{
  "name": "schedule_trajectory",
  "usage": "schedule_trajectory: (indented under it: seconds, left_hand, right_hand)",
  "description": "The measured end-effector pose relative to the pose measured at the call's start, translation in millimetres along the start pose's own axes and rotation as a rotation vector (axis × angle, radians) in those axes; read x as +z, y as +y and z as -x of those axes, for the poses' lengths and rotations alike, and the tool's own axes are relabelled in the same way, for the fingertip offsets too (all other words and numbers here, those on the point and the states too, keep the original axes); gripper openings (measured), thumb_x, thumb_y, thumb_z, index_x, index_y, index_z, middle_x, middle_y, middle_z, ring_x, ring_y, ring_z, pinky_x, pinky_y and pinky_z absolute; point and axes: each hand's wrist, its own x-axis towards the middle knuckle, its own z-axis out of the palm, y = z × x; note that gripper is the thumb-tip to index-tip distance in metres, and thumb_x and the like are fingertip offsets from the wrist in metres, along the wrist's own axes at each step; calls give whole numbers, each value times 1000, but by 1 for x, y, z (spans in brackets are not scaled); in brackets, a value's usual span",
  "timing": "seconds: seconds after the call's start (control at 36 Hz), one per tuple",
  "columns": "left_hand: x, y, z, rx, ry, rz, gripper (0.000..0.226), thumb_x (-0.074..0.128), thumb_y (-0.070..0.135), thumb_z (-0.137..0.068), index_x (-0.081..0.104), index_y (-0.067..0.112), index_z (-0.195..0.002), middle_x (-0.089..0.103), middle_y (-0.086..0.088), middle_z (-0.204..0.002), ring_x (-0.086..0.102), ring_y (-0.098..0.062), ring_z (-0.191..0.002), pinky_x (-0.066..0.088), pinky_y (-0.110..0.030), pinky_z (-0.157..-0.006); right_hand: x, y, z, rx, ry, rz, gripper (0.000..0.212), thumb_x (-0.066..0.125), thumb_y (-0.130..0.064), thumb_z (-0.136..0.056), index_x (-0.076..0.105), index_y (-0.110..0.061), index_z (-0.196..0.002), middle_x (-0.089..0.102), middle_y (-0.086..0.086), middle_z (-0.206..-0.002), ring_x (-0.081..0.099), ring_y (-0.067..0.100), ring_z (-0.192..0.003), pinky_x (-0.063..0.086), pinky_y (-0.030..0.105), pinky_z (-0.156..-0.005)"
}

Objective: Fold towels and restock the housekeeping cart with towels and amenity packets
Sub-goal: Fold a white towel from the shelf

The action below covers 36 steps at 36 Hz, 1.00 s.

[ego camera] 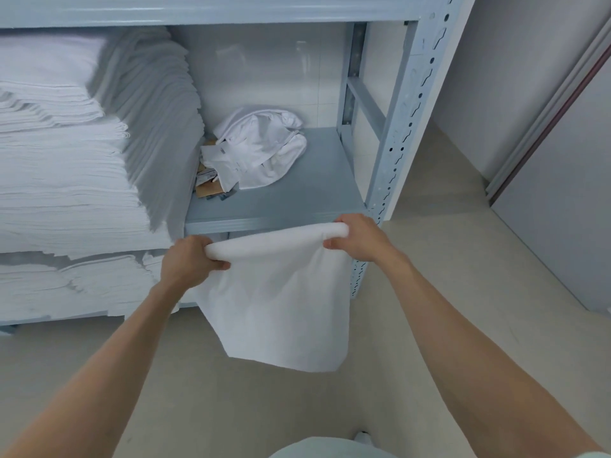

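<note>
Standing against a pale wall, tall light-blue metal shelving rack (401, 104) with perforated uprights, filling upper half of view. Beige smooth floor (429, 292) below and to the right; grey sliding door panel (562, 200) with dark red trim at far right. Packed on the rack's left side, large stacks of folded white towels (59, 180), one stack above the middle shelf, another on the level under it, edges facing out. Grey-blue flat shelf board (297, 196) mostly bare at right half. Held in the air in front of that shelf's front edge, well clear of the floor, white rectangular terry towel (281, 302): top edge rolled or bunched into a thick tube, rest hanging straight down as a flat sheet. Left hand (188, 261) curled round the left end of the rolled edge, thumb underneath. Right hand (355, 238) gripping the right end, fingers wrapped over the top. Both bare forearms stretched forward. Lying at back of shelf, just beside the towel stack, crumpled white cloth heap (264, 143). Tucked under its left side, small brown cardboard and paper packets (208, 185), print too small to read. Tip of a shoe (363, 436) at bottom edge.
</note>
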Motion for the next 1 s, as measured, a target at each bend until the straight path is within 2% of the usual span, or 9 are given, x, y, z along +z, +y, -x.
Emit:
schedule_trajectory:
  seconds: [0.11,0.19,0.42,0.58,0.67,0.78,0.89,0.94,1.0]
  left_hand:
    - [7,-2,-2,5,-69,6,34,91,39,-66,62,23,-74,58,5,-65,56,-22,-66,37,-31,-55]
    - [14,-2,-9,49,-116,-4,36,90,42,-65,57,28,-69,62,3,-71,57,-21,-69,35,-30,-54]
    - [27,11,-40,158,-187,-36,36,88,43,-67,72,23,-92,70,-1,-90,65,-28,-90,49,-34,-69]
    - [31,38,-86,221,-184,-42,23,85,38,-73,70,25,-86,66,4,-86,61,-23,-86,41,-32,-68]
    - [24,64,-120,227,-92,-59,23,82,35,-77,73,25,-95,64,5,-86,64,-25,-95,43,-35,-80]
    - [4,112,-179,243,125,-50,23,80,34,-80,74,25,-100,68,-3,-93,58,-28,-107,37,-41,-92]
    - [-26,164,-235,284,469,8,20,73,21,-89,74,19,-109,72,-7,-107,50,-33,-109,30,-42,-87]
    - [-37,183,-256,318,613,104,23,71,12,-88,75,18,-110,73,-7,-108,50,-34,-107,32,-43,-86]
    - [-40,192,-272,384,658,189,26,70,4,-85,77,16,-107,74,-7,-105,51,-36,-104,36,-45,-86]
  right_hand:
    - [4,8,3,44,-59,10,27,82,-36,-75,59,-22,-72,64,-2,-76,63,24,-74,45,33,-59]
    - [8,14,4,104,-73,-46,22,82,-28,-76,65,-17,-80,65,0,-79,70,25,-66,59,42,-60]
    - [8,27,-1,275,-89,-108,24,80,-21,-80,67,-8,-95,67,4,-96,72,24,-57,62,44,-71]
    - [-13,29,-38,310,-42,-122,18,77,-14,-82,68,-8,-95,66,5,-96,73,27,-60,62,42,-69]
    - [-32,28,-73,274,44,-164,11,77,-9,-81,69,-11,-89,67,6,-92,73,29,-63,62,44,-69]
    - [-70,20,-139,196,238,-155,9,74,-9,-84,67,-13,-85,71,11,-92,71,22,-64,54,27,-47]
    - [-113,3,-203,-33,573,-214,20,67,0,-87,69,-8,-105,66,12,-105,66,27,-89,59,45,-76]
    - [-128,-8,-226,-135,722,-202,26,61,3,-89,65,-8,-113,58,10,-113,59,24,-99,53,35,-83]
    - [-132,-11,-242,-204,853,-193,32,57,9,-87,62,-6,-114,54,12,-116,53,24,-106,43,26,-84]
